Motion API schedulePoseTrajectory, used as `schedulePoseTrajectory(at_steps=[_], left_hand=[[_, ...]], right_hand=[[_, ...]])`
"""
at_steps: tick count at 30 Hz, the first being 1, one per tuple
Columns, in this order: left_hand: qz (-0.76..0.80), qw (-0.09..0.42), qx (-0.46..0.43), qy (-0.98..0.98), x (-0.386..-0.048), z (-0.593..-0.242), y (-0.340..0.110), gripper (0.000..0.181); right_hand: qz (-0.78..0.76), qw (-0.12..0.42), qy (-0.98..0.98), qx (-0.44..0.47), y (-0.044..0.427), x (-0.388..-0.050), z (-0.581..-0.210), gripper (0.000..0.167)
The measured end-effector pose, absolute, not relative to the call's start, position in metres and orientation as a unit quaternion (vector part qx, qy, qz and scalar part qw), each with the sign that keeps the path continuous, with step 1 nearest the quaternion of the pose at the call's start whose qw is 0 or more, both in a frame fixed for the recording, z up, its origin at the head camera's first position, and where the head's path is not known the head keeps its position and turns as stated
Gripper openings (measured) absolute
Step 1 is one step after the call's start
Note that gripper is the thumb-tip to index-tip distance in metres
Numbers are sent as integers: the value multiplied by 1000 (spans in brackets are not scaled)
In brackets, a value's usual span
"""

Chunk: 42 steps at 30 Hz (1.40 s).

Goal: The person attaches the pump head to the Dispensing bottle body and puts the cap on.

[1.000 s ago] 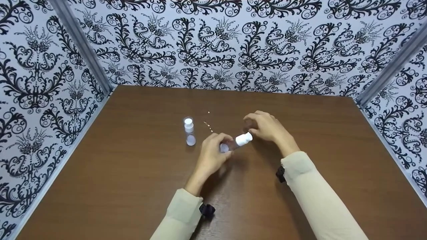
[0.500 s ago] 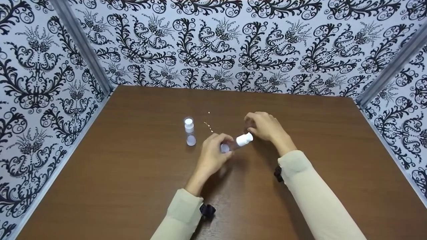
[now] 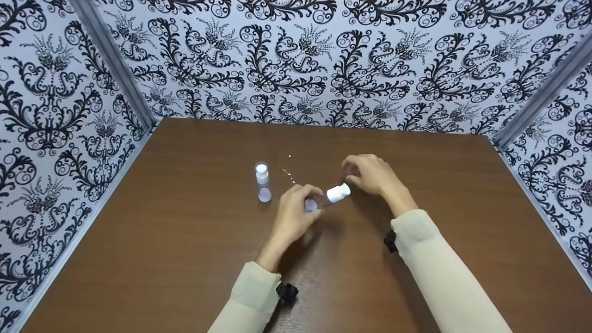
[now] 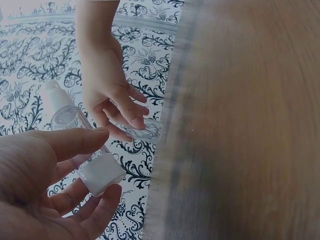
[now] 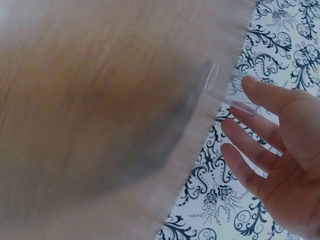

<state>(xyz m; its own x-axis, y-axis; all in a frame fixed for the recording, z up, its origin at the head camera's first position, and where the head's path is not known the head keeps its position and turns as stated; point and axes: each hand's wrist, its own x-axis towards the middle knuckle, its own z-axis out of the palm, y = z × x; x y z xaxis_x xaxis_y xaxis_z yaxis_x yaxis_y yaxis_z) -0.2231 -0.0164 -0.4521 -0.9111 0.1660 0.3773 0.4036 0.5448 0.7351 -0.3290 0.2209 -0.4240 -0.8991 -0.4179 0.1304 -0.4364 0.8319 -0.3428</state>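
Observation:
My left hand (image 3: 293,208) grips a small clear pump bottle (image 3: 338,193) near its white base, tilted with the white pump top pointing right. In the left wrist view the bottle's white pump head (image 4: 56,95) is bare, and thumb and fingers wrap the lower body. To its right, my right hand (image 3: 372,175) pinches a clear plastic cap (image 5: 220,85) between thumb and index finger, the other fingers loosely bent. The cap is apart from the bottle, its wide rim facing away from the palm. A second pump bottle (image 3: 262,180) with a clear cap on stands left of my left hand.
Several tiny pale specks (image 3: 289,175) lie on the brown wooden table (image 3: 185,240) between the standing bottle and my hands. Patterned black-and-white walls (image 3: 296,60) enclose the table's back and sides. A black wrist device (image 3: 287,292) sits at the left cuff.
My right hand, with the cap, has drifted slightly right, away from the bottle. My left hand and its bottle hold almost still; the standing bottle stays put.

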Motion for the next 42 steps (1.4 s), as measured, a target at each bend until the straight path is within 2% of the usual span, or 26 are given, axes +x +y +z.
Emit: schedulePoseTrajectory(at_steps=[9, 23, 34, 42], left_hand=[[-450, 128, -161, -869, -224, -452, -16, 34], [-453, 108, -159, -871, -222, -451, -17, 35], [-447, 128, -167, -870, -223, -451, -16, 34], [-447, 135, -170, -868, -223, -451, -15, 33]], right_hand=[[206, 35, -952, 222, 229, -322, -408, 29], [257, 68, -938, 221, 236, -294, -384, 29], [296, 85, -928, 210, 242, -267, -367, 30], [322, 117, -916, 211, 244, -250, -363, 28]])
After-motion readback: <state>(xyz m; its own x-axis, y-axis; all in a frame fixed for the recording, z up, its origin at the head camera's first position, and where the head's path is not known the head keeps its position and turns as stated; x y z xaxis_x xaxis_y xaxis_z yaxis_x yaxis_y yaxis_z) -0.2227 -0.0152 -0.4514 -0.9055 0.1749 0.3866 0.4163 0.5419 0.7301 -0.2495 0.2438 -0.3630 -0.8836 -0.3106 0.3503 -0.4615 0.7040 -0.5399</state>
